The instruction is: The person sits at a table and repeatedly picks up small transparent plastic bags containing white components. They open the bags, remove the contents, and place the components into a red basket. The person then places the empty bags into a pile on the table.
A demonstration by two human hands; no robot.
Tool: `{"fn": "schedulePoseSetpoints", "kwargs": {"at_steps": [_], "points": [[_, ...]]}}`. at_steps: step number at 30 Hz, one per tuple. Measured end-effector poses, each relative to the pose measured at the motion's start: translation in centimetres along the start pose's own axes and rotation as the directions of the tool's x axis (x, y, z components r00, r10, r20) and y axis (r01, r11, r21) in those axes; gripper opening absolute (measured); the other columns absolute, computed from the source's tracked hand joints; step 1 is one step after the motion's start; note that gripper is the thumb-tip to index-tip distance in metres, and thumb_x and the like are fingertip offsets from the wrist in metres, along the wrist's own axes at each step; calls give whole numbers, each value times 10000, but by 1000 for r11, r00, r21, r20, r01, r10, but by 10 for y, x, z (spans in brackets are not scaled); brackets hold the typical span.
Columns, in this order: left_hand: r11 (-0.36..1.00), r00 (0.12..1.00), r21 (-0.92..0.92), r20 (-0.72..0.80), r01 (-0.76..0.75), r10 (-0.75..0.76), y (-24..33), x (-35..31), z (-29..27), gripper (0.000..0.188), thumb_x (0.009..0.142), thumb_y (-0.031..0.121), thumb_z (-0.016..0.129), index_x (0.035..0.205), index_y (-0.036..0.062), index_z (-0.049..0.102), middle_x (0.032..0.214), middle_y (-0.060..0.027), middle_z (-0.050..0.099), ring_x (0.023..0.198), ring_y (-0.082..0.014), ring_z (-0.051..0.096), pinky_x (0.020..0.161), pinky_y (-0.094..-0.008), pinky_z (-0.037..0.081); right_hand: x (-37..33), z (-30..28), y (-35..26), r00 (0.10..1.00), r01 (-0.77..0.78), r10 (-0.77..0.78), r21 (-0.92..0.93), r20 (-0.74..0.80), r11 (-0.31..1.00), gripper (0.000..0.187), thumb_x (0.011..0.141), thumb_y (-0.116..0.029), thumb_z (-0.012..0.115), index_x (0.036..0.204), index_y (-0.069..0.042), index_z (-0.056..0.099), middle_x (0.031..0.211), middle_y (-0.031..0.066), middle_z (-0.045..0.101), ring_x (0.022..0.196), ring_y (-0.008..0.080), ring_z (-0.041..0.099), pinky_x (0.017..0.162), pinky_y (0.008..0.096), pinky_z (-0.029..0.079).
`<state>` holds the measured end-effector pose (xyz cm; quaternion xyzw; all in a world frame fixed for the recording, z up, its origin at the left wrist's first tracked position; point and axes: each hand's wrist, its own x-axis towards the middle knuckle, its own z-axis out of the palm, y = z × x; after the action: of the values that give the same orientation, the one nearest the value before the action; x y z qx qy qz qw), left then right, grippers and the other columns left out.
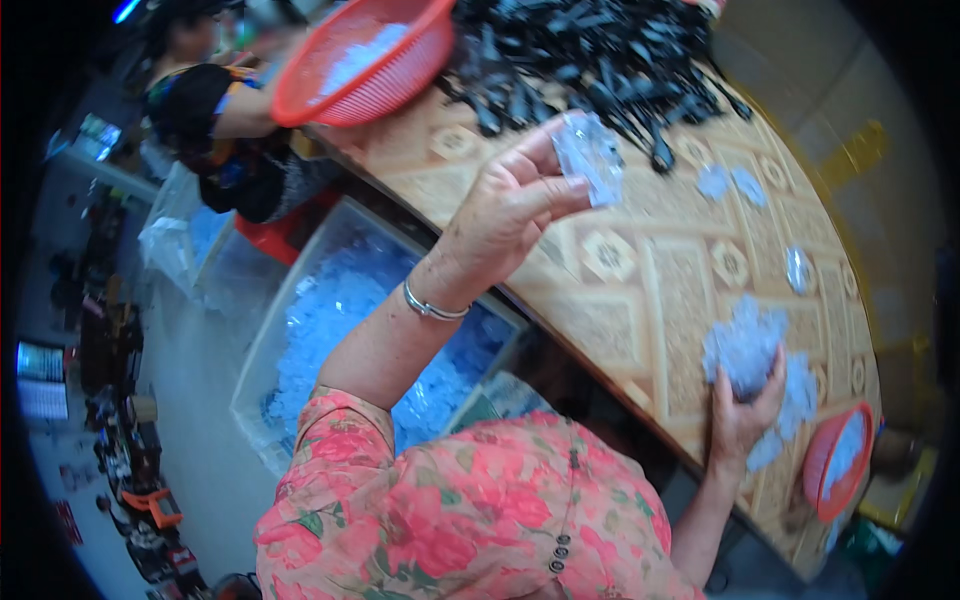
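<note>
My left hand (515, 205) is raised over the table, thumb and fingers closed on clear plastic pieces (590, 158). What exactly they are cannot be made out. Low at the right side, my right hand (748, 420) cups a clump of clear plastic pieces (744, 345) against the tabletop, its fingers curled around the near side. More loose clear pieces (798, 395) lie right beside that hand. Farther up the table are a single clear piece (798, 270) and two flat ones, a left one (712, 181) and a right one (748, 187).
Black spoon-shaped items (600, 60) lie heaped on the patterned table (650, 270). A large red basket (390, 85) holds whitish pieces near a seated person (235, 130). A small red basket (825, 465) stands far right. Below the edge, a bin (260, 370) holds many clear pieces.
</note>
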<state>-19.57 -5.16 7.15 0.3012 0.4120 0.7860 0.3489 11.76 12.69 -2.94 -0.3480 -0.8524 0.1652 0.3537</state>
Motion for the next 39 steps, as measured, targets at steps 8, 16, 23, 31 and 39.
{"fn": "schedulePoseSetpoints", "kwargs": {"at_steps": [8, 16, 23, 31, 39], "points": [[951, 926, 30, 220, 306, -305, -72, -21, 70, 556, 906, 74, 562, 1437, -37, 438, 1292, -119, 588, 1012, -171, 656, 762, -296, 599, 4, -9, -16, 997, 53, -54, -27, -46, 998, 837, 679, -132, 866, 1406, -10, 470, 1306, 210, 581, 1194, 380, 560, 1034, 436, 434], [896, 931, 410, 230, 172, -284, -86, -32, 87, 378, 942, 128, 561, 1283, -21, 628, 972, -46, 673, 714, -70, 599, 642, -218, 527, -3, -13, -12, 986, -93, 133, 336, -98, 937, 814, 712, -148, 866, 1408, 0, 470, 1302, 189, 587, 1181, 300, 583, 1008, 404, 461], [843, 947, 528, 206, 105, -246, -97, -42, 80, 351, 962, 143, 566, 1272, -5, 637, 903, -19, 662, 665, -48, 573, 628, -199, 498, 5, -16, -3, 976, -177, 204, 281, -71, 943, 787, 736, -184, 857, 1401, -2, 477, 1298, 175, 582, 1185, 271, 572, 1005, 390, 462], [826, 942, 538, 157, 170, -296, -104, -47, 70, 342, 974, 145, 582, 1278, -1, 631, 871, -3, 650, 668, -45, 579, 633, -199, 500, 0, -20, -9, 972, -111, 213, 596, -102, 795, 760, 774, -201, 840, 1394, 31, 468, 1305, 171, 569, 1195, 241, 547, 1030, 372, 433], [861, 957, 466, 89, 205, -276, -102, -50, 78, 329, 987, 147, 578, 1280, 12, 641, 906, 2, 661, 680, -35, 569, 648, -190, 488, -16, -26, -41, 764, -582, -69, 640, 641, -501, 963, 926, -701, 466, 1403, 133, 398, 1229, 240, 606, 862, 176, 588, 618, 295, 518]]}}
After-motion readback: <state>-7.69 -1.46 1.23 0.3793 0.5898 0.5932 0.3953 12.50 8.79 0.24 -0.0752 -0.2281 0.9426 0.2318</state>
